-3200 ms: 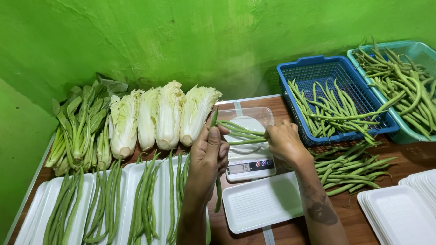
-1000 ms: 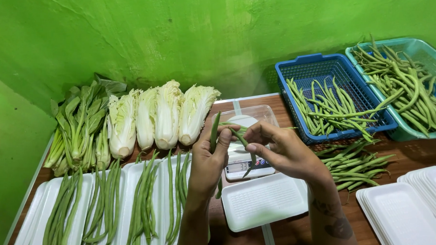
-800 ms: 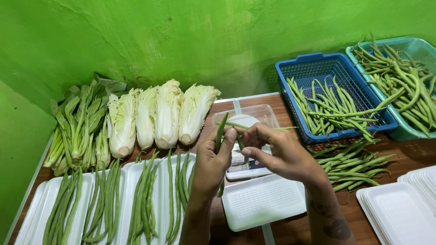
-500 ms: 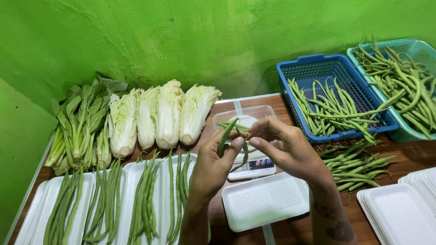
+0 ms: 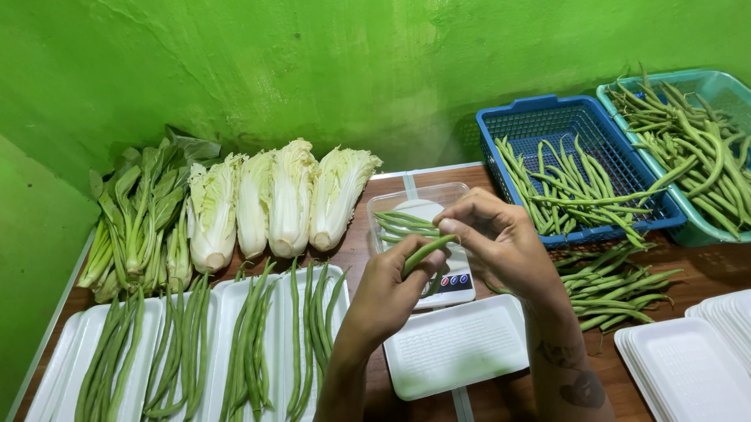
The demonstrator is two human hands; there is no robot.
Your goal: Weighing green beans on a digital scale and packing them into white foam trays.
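The left hand [image 5: 388, 290] pinches a single green bean [image 5: 428, 251] between thumb and forefinger, closed on its lower end, while the right hand [image 5: 499, 240] meets it from the other side, fingertips [image 5: 451, 229] curled in and closed on the bean's upper end. The bean hangs tilted just above a small kitchen scale [image 5: 440, 276], whose clear tray [image 5: 409, 200] already carries a few more green beans [image 5: 404, 224] lying across it.

Judging by this, the step in hand is portioning beans by weight: one bean is being added to, or trimmed for, the lot on the scale. The next move seems to call for a light release onto the tray without nudging the scale, then a look at its display.

Just near of the scale lies an empty white foam tray [image 5: 456, 347]. To the left, four foam trays [image 5: 254, 348] stand side by side, each holding beans laid lengthwise. Beyond them, at the far left, are leafy greens [image 5: 138, 211] and three napa cabbages [image 5: 280, 195] against the green wall. To the right lie a loose heap of beans [image 5: 618, 286] on the wooden table [image 5: 723, 256], a blue basket [image 5: 561, 126] and a teal basket [image 5: 721, 90] of beans farther off, and a stack of empty foam trays [image 5: 703, 364] near right.
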